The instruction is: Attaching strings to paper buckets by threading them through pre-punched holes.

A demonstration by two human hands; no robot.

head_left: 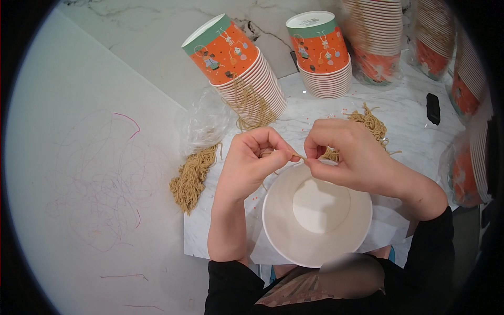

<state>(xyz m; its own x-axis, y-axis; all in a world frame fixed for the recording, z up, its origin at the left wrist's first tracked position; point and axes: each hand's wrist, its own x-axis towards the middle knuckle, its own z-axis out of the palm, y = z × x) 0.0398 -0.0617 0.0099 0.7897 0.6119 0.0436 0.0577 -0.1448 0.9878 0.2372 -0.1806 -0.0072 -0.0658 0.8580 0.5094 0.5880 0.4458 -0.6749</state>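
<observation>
Between my two hands a thin tan string [297,157] is pinched. My left hand [261,152] is closed, with the string running out between its thumb and forefinger and a loose length hanging below. My right hand [344,149] grips the string's other part with thumb and fingertips, a short way from the left. Below both hands stands a large white paper tub [273,220], its open mouth facing up and nothing visible inside. A bundle of tan strings [192,181] lies left of my left wrist. Another tan bundle [370,124] lies behind my right hand, partly hidden by it.
Two upside-down stacks of orange and green paper tubs [223,50] [317,50] stand at the back, tan strings [249,105] draped on the left one. Wrapped tub stacks [375,42] line the right. A clear plastic bag [207,118] and a black object [433,108] lie on the marble-patterned table [404,113].
</observation>
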